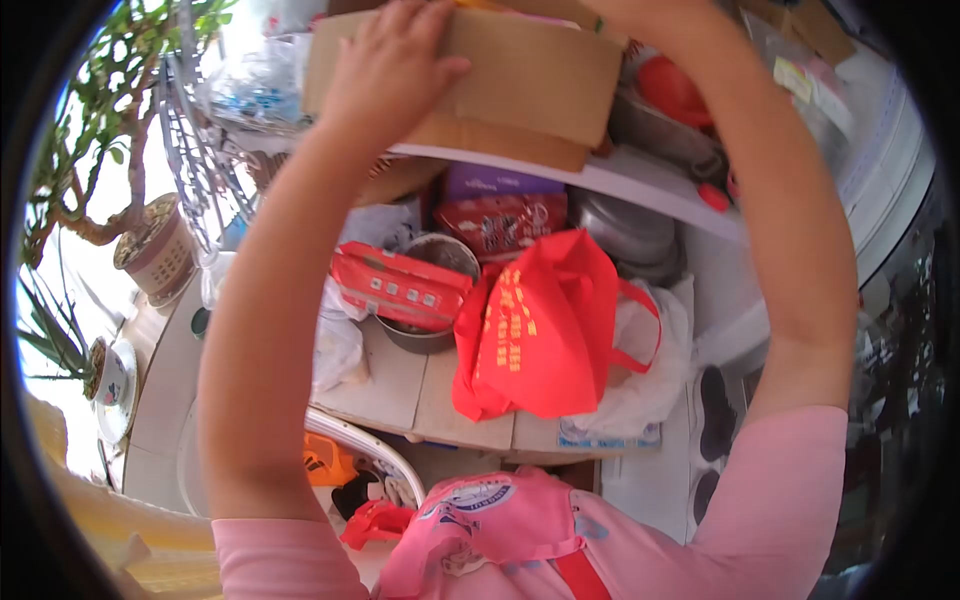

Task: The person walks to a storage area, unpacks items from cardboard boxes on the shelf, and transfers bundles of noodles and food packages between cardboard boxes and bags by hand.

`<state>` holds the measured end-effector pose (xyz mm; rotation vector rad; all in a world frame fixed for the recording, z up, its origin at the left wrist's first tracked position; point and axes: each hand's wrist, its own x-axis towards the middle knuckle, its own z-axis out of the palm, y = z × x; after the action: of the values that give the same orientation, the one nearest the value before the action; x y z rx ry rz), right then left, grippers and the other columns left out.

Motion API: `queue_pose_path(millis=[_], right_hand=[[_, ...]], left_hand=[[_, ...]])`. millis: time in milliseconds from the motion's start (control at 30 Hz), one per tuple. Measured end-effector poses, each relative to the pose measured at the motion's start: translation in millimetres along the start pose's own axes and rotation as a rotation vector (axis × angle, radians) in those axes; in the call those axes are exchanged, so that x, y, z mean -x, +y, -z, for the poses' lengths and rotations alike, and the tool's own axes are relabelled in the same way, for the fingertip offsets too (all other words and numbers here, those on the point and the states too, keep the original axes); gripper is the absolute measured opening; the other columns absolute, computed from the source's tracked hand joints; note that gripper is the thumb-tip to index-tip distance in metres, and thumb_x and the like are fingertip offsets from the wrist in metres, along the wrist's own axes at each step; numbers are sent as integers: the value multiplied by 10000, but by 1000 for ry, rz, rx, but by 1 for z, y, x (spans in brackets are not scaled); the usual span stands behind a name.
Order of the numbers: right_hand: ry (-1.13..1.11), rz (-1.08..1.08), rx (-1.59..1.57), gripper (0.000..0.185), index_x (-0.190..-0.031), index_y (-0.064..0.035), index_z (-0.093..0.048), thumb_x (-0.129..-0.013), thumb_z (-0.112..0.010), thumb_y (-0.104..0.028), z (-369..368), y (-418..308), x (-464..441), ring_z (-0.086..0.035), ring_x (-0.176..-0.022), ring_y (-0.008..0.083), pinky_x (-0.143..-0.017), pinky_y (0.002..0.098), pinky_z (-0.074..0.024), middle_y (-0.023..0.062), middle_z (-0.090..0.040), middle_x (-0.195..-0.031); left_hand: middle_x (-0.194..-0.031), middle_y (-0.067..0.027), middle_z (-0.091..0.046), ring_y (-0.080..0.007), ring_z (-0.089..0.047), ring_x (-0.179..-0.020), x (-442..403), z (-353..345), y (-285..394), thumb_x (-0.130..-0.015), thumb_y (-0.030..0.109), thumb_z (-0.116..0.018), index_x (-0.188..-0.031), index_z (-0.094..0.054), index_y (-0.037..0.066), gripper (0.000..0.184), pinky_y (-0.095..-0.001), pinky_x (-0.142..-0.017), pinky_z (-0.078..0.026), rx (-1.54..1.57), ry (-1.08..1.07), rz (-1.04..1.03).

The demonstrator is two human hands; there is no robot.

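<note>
A brown cardboard box point(530, 85) stands on a white shelf at the top of the view. My left hand point(395, 65) grips its front left part, with the fingers over the upper edge and the thumb against the front face. At the box's upper right, only the back and wrist of my right hand point(650, 20) show. Its fingers are beyond the frame's top edge or hidden. Something yellow and pink peeks out at the box's top, but I cannot make out what it is.
Below the white shelf point(640, 185) sit a red cloth bag point(545, 330), a pot point(415, 338) with a red package point(400, 288) across it, and metal pots point(625, 230). Potted plants point(160, 250) stand left. A basin with orange and red items point(330, 460) lies below; shoes point(713, 415) are right.
</note>
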<state>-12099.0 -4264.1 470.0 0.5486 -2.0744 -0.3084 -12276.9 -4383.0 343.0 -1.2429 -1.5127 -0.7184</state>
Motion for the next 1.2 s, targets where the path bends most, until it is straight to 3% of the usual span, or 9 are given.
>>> queue_pose_path(millis=[133, 233, 400, 500, 667, 900, 1033, 1133, 1200], right_hand=[[-393, -314, -82, 128, -785, -13, -570, -810, -584, -138, 63, -94, 78, -600, -646, 300, -584, 428, -450, 164, -591, -709], [-705, -407, -176, 104, -757, -22, -577, -768, -561, -123, 42, -75, 172, -573, -664, 334, -605, 417, -447, 159, -573, -697], [-1228, -533, -327, 121, -803, -40, -672, -763, -602, -130, -45, -40, 339, -602, -799, 319, -713, 431, -479, 136, -637, -804], [-1178, -543, -431, 157, -895, -59, -705, -768, -625, -105, -90, -49, 396, -604, -897, 306, -801, 409, -485, 118, -667, -856], [-620, -429, -611, 168, -930, -60, -686, -785, -656, -140, -133, -56, 404, -635, -853, 313, -763, 411, -513, 143, -667, -931], [-1031, -629, -642, 95, -790, -47, -637, -779, -673, -134, -138, -53, 365, -639, -780, 316, -663, 413, -493, 155, -652, -809], [-1027, -411, -523, 100, -846, -44, -648, -755, -648, -84, -164, -55, 389, -645, -782, 319, -700, 407, -499, 170, -653, -830], [-1144, -775, -610, 127, -822, -68, -664, -808, -578, -160, -181, -68, 392, -652, -824, 320, -713, 404, -514, 136, -668, -882], [-1094, -67, -389, 178, -870, -82, -679, -810, -546, -183, -195, -77, 410, -653, -879, 313, -751, 397, -526, 127, -678, -952]], left_hand=[[-1384, -128, -418, -314, -442, -1234, -2, 30, 30, -905, 313, -594, -1322, -425, 27, 533, -405, -1055, -344, 125, -131, 205], [-1088, -133, -587, -335, -575, -1000, 28, 34, 82, -833, 200, -632, -1143, -555, 49, 353, -471, -849, -470, 222, 252, -38], [-975, -131, -613, -284, -621, -890, 138, -27, 222, -765, 57, -619, -963, -581, 72, 201, -438, -803, -513, 1088, -635, -164], [-887, -117, -637, -291, -641, -842, 186, -74, 253, -832, 149, -565, -931, -582, 74, 125, -453, -814, -501, 1048, -820, -341], [-678, -97, -656, -294, -671, -659, 219, -77, 209, -863, 195, -505, -1056, -589, 52, 255, -451, -685, -525, 128, -1309, -316], [-763, -178, -675, -339, -674, -699, 242, -65, 175, -800, 159, -557, -1473, -112, -32, 829, -415, -662, -541, 60, -1227, 518], [-741, -170, -667, -338, -669, -690, 240, -61, 178, -800, 228, -611, -1491, -68, 19, 903, -427, -651, -535, 76, -1237, 549], [-714, -142, -662, -314, -668, -668, 235, -55, 185, -796, 301, -651, -1502, -93, 69, 929, -426, -634, -530, 104, -1195, 485], [-692, -190, -641, -371, -649, -665, 234, -55, 186, -805, 377, -648, -1508, -83, 111, 940, -469, -635, -508, 164, -1210, 495]])
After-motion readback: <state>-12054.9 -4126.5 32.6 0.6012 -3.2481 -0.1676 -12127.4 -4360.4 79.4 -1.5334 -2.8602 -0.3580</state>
